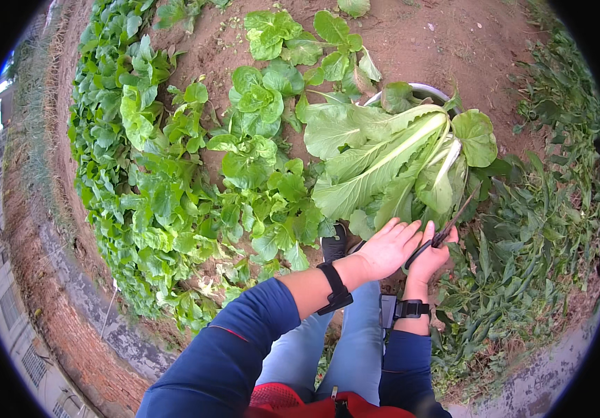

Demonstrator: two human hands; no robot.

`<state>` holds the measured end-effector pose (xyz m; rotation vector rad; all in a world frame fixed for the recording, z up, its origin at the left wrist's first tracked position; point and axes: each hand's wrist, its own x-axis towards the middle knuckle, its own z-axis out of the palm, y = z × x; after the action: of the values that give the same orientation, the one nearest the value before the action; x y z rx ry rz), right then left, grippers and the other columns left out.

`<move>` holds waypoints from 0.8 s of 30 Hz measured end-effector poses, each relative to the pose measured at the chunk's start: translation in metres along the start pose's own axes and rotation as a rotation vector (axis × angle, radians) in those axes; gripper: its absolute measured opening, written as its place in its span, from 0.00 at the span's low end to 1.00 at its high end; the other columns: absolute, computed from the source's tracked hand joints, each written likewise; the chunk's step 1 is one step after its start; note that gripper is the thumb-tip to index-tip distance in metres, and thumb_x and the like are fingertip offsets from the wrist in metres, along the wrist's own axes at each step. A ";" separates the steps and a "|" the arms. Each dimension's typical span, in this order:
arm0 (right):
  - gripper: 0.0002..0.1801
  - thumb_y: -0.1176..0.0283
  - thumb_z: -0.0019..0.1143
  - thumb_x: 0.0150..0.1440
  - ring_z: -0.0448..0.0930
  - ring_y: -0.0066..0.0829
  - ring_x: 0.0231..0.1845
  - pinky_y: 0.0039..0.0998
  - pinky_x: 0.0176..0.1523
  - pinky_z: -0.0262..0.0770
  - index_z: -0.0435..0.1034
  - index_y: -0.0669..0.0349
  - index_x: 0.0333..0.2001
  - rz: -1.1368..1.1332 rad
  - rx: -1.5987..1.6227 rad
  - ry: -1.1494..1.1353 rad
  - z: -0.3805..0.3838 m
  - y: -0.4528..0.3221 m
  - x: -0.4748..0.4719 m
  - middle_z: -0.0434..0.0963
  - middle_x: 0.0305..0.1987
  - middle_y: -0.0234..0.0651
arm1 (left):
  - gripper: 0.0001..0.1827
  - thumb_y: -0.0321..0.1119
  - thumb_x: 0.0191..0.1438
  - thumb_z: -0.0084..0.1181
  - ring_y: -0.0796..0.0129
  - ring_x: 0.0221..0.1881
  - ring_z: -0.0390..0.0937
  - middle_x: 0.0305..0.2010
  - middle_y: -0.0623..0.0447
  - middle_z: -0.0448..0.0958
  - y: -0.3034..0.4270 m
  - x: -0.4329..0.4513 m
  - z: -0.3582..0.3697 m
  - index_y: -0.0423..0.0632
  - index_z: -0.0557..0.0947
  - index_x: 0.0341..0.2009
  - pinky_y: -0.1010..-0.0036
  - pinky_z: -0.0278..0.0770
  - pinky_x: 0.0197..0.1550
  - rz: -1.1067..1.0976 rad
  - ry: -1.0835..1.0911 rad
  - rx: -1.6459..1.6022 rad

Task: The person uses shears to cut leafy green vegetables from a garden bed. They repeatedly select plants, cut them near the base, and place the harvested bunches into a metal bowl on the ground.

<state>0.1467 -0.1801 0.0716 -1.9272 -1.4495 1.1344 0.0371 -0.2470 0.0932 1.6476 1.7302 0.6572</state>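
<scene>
A heap of large leafy greens with pale midribs lies over a white-rimmed container, hiding most of it. My left hand is at the near edge of the leaves, palm down with its fingers stretched out. Whether its fingertips press on a leaf is hard to tell, and the thumb is hidden. Just right of it, my right hand grips dark scissors. Their blades point up and to the right, past the right side of the heap.
Leafy plants grow in the soil ahead and to the left, close to my shoe. Cut or wilted green foliage covers the ground at right. Bare soil lies beyond the container. A brick-edged strip runs along the far left.
</scene>
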 end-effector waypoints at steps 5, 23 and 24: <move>0.26 0.65 0.63 0.55 0.69 0.25 0.36 0.24 0.43 0.67 0.63 0.68 0.50 -0.060 -0.118 -0.212 0.019 -0.006 0.005 0.71 0.37 0.33 | 0.23 0.24 0.43 0.54 0.49 0.56 0.67 0.56 0.41 0.67 -0.013 -0.105 -0.023 0.41 0.74 0.48 0.62 0.67 0.59 -0.121 0.025 -0.235; 0.24 0.76 0.56 0.55 0.68 0.21 0.41 0.22 0.49 0.66 0.60 0.67 0.55 0.033 -0.181 -0.916 -0.071 -0.082 -0.148 0.70 0.46 0.31 | 0.21 0.41 0.48 0.54 0.56 0.61 0.62 0.56 0.52 0.69 0.157 -0.544 -0.069 0.55 0.79 0.48 0.52 0.46 0.64 -1.990 -0.239 -0.055; 0.24 0.77 0.56 0.55 0.68 0.19 0.38 0.20 0.46 0.67 0.60 0.66 0.55 -0.029 -0.201 -0.954 -0.070 -0.088 -0.151 0.69 0.40 0.28 | 0.21 0.42 0.46 0.56 0.57 0.63 0.60 0.58 0.52 0.68 0.179 -0.553 -0.070 0.56 0.79 0.47 0.52 0.46 0.65 -2.050 -0.243 -0.077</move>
<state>0.1418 -0.2856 0.2272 -1.4956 -2.0923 2.1208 0.1026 -0.7758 0.3358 -0.5537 2.0437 -0.4701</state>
